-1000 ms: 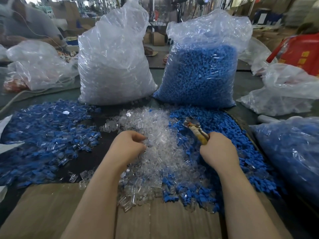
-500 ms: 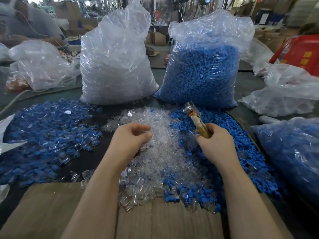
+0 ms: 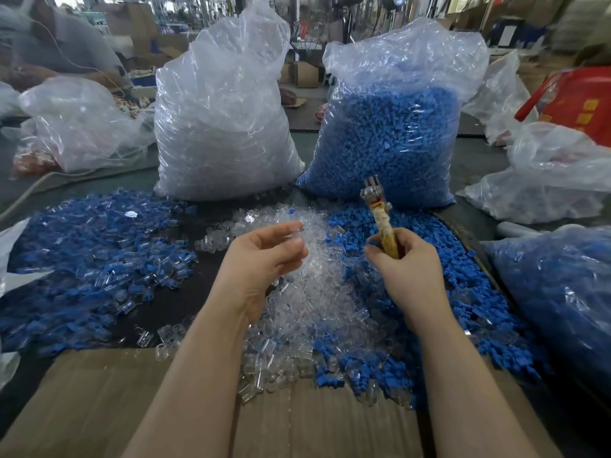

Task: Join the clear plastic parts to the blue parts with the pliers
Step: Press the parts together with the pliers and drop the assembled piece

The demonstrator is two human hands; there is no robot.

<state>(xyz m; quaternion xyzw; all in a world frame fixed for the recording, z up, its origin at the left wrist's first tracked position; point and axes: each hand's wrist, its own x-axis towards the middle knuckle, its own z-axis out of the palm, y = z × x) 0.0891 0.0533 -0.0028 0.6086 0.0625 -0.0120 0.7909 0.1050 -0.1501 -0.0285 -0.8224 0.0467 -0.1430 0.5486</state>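
Two hands lifted over the piles, pliers upright on the right

From my remote seat I see both hands raised above the heap. My left hand (image 3: pixel 264 256) is palm up, fingers curled inward around what looks like a clear part (image 3: pixel 294 233) at the fingertips; it is transparent and blurred, so I cannot be sure of the hold. My right hand (image 3: pixel 401 259) is wrapped round the yellowish handle of the pliers (image 3: pixel 380 219), whose long axis stands nearly upright, the metal head tipped slightly away from me and to the left.

Between and below the hands lies the loose pile of clear parts (image 3: pixel 314 292); the loose blue parts (image 3: pixel 413 292) spread just right of it, under and beyond the right hand. So a blue piece is nearer the right hand, though that hand is occupied by the tool. I judge the next move needs a blue piece fetched, then both brought to the pliers' head.

Farther left lies a pile of joined pieces (image 3: pixel 89 259). Behind stand a bag of clear parts (image 3: pixel 221 127) and a bag of blue parts (image 3: pixel 390 143).
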